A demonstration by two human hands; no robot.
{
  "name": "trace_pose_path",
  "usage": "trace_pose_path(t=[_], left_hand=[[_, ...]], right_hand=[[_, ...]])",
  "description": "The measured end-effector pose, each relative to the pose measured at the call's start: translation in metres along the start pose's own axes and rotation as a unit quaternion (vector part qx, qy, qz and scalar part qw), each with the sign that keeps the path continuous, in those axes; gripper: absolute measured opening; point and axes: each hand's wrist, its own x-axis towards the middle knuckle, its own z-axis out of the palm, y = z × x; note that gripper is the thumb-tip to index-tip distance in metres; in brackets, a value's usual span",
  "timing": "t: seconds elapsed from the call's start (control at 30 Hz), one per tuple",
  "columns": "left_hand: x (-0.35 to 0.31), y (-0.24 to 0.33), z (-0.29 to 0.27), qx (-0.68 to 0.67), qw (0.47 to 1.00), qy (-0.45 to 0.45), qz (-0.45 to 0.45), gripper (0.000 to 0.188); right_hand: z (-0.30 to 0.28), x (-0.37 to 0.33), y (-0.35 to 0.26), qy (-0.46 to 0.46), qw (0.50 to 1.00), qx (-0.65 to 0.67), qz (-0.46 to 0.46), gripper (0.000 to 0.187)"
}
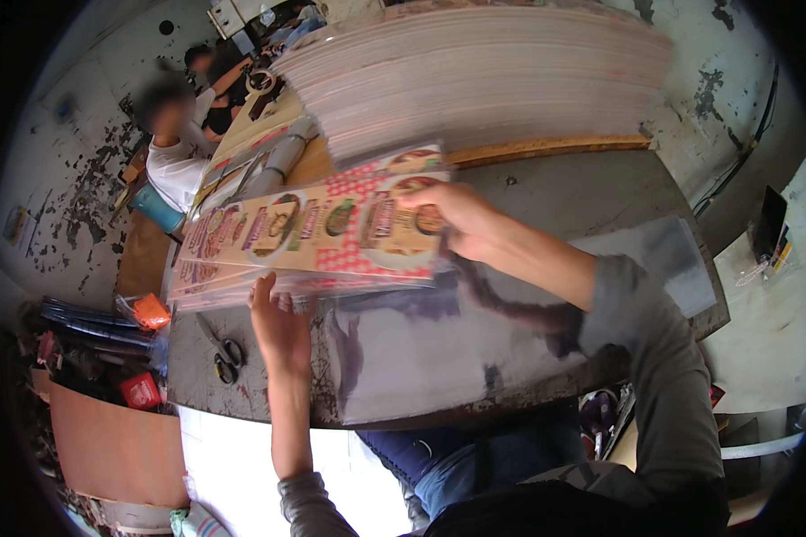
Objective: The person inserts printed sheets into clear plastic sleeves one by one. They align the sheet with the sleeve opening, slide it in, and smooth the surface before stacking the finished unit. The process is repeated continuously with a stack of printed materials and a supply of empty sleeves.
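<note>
My right hand [461, 217] is closed on the right end of a printed sheet [331, 224] with food pictures and a red checked pattern. The sheet is raised and slightly blurred, over more printed sheets at the left of the table. By their near edge, my left hand [280, 327] has its fingers up and apart; whether it touches the edge I cannot tell. Shiny clear plastic film [421, 358] lies flat along the table's near side, below my right forearm. Scissors [227, 358] with dark handles rest left of my left hand.
A tall, wide stack of sheets [484, 80] stands at the table's back. Rolled plastic [287, 152] and a tape roll [261, 82] are at the far left, where a person in white [175, 166] sits. An orange packet [150, 311] lies beyond the left edge.
</note>
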Motion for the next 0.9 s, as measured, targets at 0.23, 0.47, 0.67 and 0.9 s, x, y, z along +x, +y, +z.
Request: trace_pose_path(t=[0.23, 0.47, 0.67, 0.9], left_hand=[[-0.055, 0.029, 0.014, 0.073, 0.861, -0.480, -0.150, 0.046], [0.004, 0.091, 0.013, 0.418, 0.797, -0.378, 0.218, 0.057], [0.139, 0.066, -0.032, 0.541, 0.794, -0.258, -0.097, 0.081], [0.108, 0.012, 0.019, 0.541, 0.769, -0.341, 0.008, 0.089]], right_hand=[[-0.122, -0.080, -0.077, 0.054, 0.996, -0.067, 0.005, 0.039], [-0.258, -0.136, -0.134, 0.166, 0.976, -0.118, -0.079, 0.041], [-0.314, -0.127, -0.141, 0.221, 0.968, -0.062, -0.097, 0.036], [-0.324, -0.135, -0.135, 0.244, 0.957, -0.109, -0.114, 0.039]])
